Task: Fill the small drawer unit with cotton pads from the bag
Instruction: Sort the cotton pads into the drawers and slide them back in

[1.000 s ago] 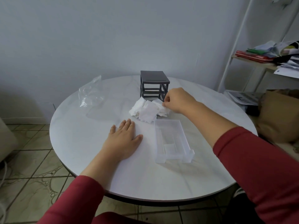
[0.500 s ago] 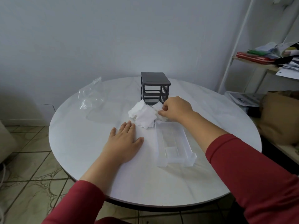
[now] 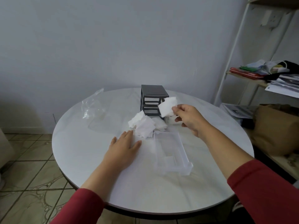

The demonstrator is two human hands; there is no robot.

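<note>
A dark grey drawer unit point(image 3: 152, 98) stands at the back of the round white table point(image 3: 161, 188), its slots empty. A clear plastic drawer point(image 3: 172, 152) lies pulled out on the table, in front of a pile of white cotton pads point(image 3: 144, 125). My right hand point(image 3: 188, 118) pinches one white cotton pad point(image 3: 167, 106) and holds it raised in front of the unit. My left hand point(image 3: 123, 147) rests flat on the table, fingertips near the pile. A crumpled clear plastic bag point(image 3: 93, 107) lies at the back left.
A white metal shelf point(image 3: 265, 78) with papers and folders stands at the right. A brown bag point(image 3: 278, 128) sits beside the table at the right. Tiled floor shows at the left.
My right hand has lifted from the pile with one cotton pad pinched in it. My left hand has stayed flat on the table.
</note>
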